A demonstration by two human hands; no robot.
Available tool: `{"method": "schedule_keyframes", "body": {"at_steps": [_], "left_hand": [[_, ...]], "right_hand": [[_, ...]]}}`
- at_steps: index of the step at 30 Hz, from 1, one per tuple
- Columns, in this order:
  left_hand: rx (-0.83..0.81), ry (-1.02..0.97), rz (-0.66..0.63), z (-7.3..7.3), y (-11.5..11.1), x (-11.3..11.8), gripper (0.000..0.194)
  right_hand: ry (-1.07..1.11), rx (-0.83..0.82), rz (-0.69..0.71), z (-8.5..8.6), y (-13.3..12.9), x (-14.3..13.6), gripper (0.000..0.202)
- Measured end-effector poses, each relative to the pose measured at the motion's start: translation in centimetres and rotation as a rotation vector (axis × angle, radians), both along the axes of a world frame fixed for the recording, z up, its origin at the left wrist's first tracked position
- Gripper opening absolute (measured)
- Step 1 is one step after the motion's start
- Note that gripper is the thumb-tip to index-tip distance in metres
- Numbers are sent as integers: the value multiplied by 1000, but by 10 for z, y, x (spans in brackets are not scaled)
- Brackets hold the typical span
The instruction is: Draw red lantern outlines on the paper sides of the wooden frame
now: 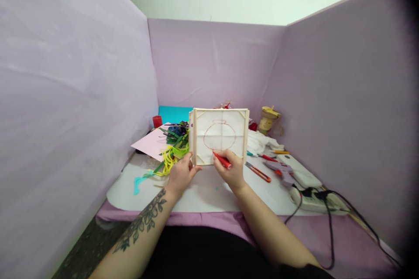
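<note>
We hold a wooden frame (246, 139) upright, or nearly so, above the middle of the counter (209, 194), with its pale panel facing us. Our left hand (180, 175) is narrowed around the frame's lower left corner, the thumb reaching along the bottom edge. Our right hand (231, 173) is closed around a red marker (224, 161), its tip at the panel just below a red rounded outline (204, 139) with a small flat shape on top.

To our left lie yellow paper strips (169, 159) beside darker green strips (178, 143), a pink sheet (147, 143) partly under them, and a turquoise scrap (139, 185) nearer to us. A red cylinder (157, 121) stands behind the pink sheet, near a turquoise board (174, 113).

To our right we have an orange utility knife (259, 172), a lavender glue gun (284, 171), a yellow pencil (280, 152) and crumpled white material (262, 141). Closer to us, black cables run from a power strip (314, 202).
</note>
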State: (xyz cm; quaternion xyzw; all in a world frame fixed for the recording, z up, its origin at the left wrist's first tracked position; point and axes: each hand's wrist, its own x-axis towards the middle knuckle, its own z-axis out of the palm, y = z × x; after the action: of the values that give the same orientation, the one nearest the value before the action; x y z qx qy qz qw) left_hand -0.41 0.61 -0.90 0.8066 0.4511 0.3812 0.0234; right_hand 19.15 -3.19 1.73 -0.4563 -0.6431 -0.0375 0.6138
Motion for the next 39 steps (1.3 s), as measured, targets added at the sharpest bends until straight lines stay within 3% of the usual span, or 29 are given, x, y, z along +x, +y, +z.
{"method": "schedule_keyframes", "body": {"at_steps": [12, 39], "left_hand": [[-5, -3, 9, 1, -1, 1, 48], [-15, 7, 15, 1, -1, 1, 48]], "right_hand": [[-5, 7, -31, -7, -2, -1, 6], [90, -2, -140, -4, -3, 1, 10]]}}
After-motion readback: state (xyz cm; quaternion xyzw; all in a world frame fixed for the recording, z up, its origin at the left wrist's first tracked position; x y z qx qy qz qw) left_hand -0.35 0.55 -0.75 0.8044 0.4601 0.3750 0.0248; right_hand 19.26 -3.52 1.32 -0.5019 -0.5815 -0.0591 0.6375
